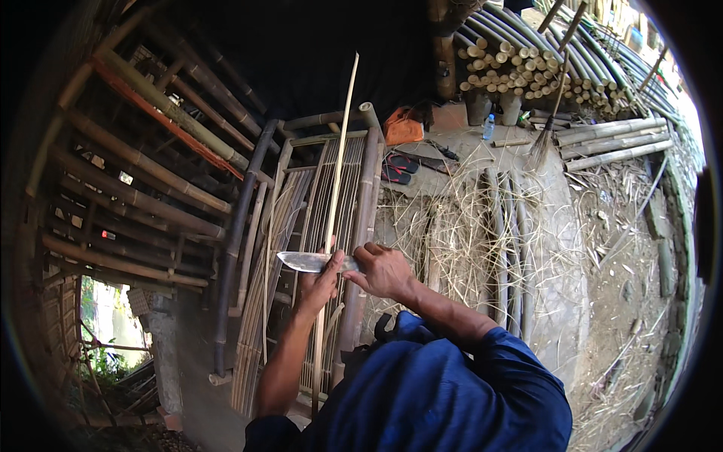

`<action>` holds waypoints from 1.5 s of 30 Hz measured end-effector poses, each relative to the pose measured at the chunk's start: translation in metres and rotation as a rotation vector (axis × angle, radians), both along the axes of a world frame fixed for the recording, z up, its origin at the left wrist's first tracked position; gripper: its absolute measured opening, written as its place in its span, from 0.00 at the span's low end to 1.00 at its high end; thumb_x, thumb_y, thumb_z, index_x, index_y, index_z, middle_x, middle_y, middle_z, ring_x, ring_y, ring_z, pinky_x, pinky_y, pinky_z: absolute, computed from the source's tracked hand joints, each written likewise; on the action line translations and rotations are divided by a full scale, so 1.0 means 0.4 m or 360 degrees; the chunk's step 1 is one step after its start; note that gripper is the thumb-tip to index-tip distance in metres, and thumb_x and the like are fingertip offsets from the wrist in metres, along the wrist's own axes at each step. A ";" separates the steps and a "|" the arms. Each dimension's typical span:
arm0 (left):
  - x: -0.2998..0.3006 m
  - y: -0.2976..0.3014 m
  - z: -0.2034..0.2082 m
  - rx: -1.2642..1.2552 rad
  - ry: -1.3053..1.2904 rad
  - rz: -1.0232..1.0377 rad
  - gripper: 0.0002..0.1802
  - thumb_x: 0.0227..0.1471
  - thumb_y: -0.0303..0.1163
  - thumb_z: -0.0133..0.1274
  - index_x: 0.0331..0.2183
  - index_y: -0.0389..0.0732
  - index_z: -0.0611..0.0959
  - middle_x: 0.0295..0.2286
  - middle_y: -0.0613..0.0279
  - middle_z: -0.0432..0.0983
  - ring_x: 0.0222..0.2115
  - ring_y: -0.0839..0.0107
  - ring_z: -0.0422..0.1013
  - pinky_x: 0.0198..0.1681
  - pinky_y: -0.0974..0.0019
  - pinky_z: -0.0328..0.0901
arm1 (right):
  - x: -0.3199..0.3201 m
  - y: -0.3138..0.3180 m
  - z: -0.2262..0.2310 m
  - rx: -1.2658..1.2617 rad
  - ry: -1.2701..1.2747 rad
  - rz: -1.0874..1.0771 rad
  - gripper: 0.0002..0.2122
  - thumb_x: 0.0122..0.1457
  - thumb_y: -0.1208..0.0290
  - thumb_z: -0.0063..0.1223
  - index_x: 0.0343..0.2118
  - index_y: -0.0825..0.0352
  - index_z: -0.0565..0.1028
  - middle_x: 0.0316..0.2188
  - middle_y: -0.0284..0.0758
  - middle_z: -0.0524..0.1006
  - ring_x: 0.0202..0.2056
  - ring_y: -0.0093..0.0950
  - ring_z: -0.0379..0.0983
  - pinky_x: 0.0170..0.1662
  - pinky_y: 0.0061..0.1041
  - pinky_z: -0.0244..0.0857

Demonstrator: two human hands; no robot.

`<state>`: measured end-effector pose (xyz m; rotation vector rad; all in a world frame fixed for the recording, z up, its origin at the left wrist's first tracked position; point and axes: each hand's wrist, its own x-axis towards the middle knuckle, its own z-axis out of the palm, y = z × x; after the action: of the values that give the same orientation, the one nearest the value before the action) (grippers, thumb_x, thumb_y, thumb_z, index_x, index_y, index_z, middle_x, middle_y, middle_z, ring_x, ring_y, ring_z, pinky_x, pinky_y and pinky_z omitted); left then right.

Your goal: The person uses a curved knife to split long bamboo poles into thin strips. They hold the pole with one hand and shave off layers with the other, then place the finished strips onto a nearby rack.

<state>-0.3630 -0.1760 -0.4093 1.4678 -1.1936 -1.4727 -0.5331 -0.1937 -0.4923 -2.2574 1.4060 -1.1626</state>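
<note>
A knife with a broad steel blade lies crosswise in front of me, its tip pointing left. My right hand is wrapped round its handle. My left hand grips a long pale bamboo strip, with the thumb up against the blade. The strip runs upright through the picture, its far end rising past the bench and its near end reaching down toward my body. Under both hands is a bamboo bench with a slatted top. Many thin split bamboo strips lie along its left side.
Bamboo rails form a rack at left. Shavings litter the floor around several dark poles. Sandals, an orange bag, a water bottle and a broom are farther off, before stacked bamboo poles.
</note>
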 end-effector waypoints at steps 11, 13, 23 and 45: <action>0.187 0.335 0.044 -0.0170 -0.0397 -0.0549 0.28 0.56 0.29 0.51 0.58 0.33 0.71 0.15 0.78 0.62 0.16 0.87 0.57 0.19 0.76 0.53 | -0.438 -0.386 0.092 0.0409 0.0125 -0.0920 0.33 0.62 0.37 0.35 0.31 0.67 0.79 0.25 0.51 0.79 0.32 0.49 0.78 0.35 0.45 0.71; 0.218 0.370 0.085 -0.0117 -0.0371 -0.0536 0.28 0.54 0.30 0.52 0.56 0.33 0.73 0.16 0.78 0.62 0.16 0.87 0.57 0.19 0.76 0.52 | -0.501 -0.403 0.133 0.0351 0.0105 -0.1032 0.33 0.62 0.36 0.35 0.31 0.67 0.80 0.28 0.50 0.80 0.35 0.49 0.77 0.39 0.44 0.70; 0.474 0.541 0.032 -0.0089 -0.0370 -0.0342 0.28 0.56 0.47 0.58 0.49 0.34 0.79 0.21 0.72 0.69 0.18 0.81 0.63 0.18 0.73 0.55 | -0.661 -0.423 0.244 0.0166 0.0383 -0.1006 0.30 0.61 0.37 0.37 0.37 0.63 0.78 0.31 0.46 0.80 0.35 0.46 0.78 0.39 0.45 0.69; -0.014 0.000 0.090 -0.1445 0.0159 0.0442 0.25 0.63 0.32 0.41 0.57 0.29 0.61 0.44 0.37 0.75 0.50 0.53 0.71 0.60 0.53 0.60 | 0.086 -0.039 0.025 0.1687 -0.2466 0.0339 0.21 0.56 0.49 0.61 0.33 0.67 0.76 0.26 0.36 0.79 0.18 0.23 0.70 0.22 0.24 0.67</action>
<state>-0.3688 -0.1760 -0.3731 0.8612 -1.2801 -0.6408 -0.4987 -0.2093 -0.4822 -0.3851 0.6767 -1.1180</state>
